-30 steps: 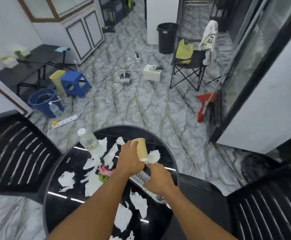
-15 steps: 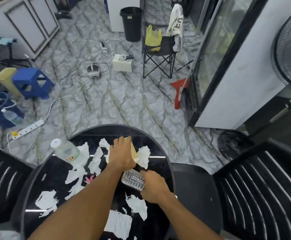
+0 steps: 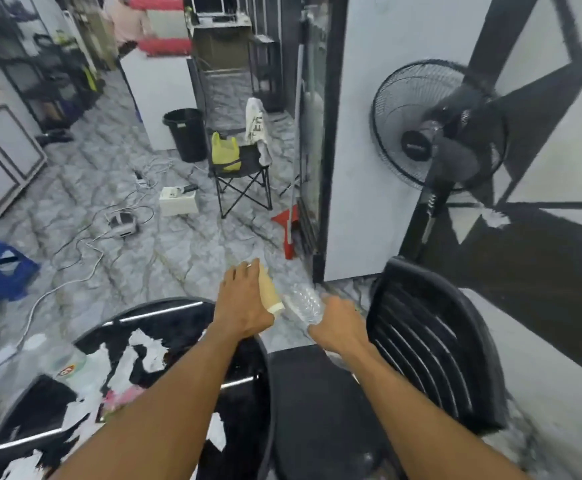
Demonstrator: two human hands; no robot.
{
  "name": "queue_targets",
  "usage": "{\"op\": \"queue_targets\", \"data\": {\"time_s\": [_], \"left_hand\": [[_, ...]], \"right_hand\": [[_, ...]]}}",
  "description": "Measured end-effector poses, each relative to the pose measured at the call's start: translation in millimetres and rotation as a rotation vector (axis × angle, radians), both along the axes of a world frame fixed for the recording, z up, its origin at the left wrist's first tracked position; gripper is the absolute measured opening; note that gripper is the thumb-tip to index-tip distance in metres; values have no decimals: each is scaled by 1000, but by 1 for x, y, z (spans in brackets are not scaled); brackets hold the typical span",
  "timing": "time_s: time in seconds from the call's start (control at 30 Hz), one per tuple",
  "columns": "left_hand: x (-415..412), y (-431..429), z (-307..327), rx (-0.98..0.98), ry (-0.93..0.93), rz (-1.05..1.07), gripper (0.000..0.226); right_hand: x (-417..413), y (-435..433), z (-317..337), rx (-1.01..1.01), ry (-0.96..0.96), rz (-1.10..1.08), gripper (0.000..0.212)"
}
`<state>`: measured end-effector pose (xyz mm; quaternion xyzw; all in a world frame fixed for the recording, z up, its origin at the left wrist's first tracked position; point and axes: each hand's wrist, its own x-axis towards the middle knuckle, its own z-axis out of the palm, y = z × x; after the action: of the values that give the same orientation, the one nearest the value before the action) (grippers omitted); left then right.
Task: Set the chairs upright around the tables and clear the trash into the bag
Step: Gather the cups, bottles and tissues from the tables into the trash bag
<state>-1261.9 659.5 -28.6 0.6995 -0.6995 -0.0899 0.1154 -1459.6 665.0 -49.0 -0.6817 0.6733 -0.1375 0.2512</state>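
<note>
Cup [image 3: 270, 293] in outstretched left hand [image 3: 242, 301], bottle [image 3: 304, 302] in right hand [image 3: 341, 324].

black chair [image 3: 431, 344] blocks the right.

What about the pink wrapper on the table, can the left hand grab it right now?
Probably not yet. The left hand grips the paper cup and is out at the far edge of the table, while the pink wrapper lies farther back on it. Nothing covers it.
</note>
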Motion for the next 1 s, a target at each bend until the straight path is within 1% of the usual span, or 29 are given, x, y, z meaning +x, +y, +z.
{"op": "queue_targets", "data": {"time_s": [0.1,0.2,0.27,0.33,0.43,0.57,0.63,0.73,0.8,0.9,1.0], "left_hand": [[-91,6,21,-58,34,-139,115],[-188,13,39,-98,63,-283,117],[-252,22,50,-123,71,-377,117],[-314,34,57,-136,83,-488,115],[-399,50,63,-149,84,-642,115],[-500,72,55,-114,97,-834,116],[-550,84,47,-86,105,-935,115],[-619,104,33,-23,67,-1102,114],[-660,118,21,34,42,-1185,118],[-715,137,1,109,52,-1289,122],[-756,161,-17,155,21,-1416,121]], "right_hand": [[-82,14,26,-55,-1,-141,21],[-168,30,50,-112,-30,-300,27],[-226,47,65,-158,-48,-414,24],[-280,68,76,-194,-50,-527,20],[-354,105,81,-233,-49,-691,22],[-439,154,71,-230,-66,-901,24],[-479,182,64,-209,-60,-992,29],[-531,223,51,-171,-24,-1117,35],[-561,250,41,-152,-12,-1220,36],[-596,290,25,-68,-20,-1378,32],[-623,328,5,-4,-47,-1520,31]]}}
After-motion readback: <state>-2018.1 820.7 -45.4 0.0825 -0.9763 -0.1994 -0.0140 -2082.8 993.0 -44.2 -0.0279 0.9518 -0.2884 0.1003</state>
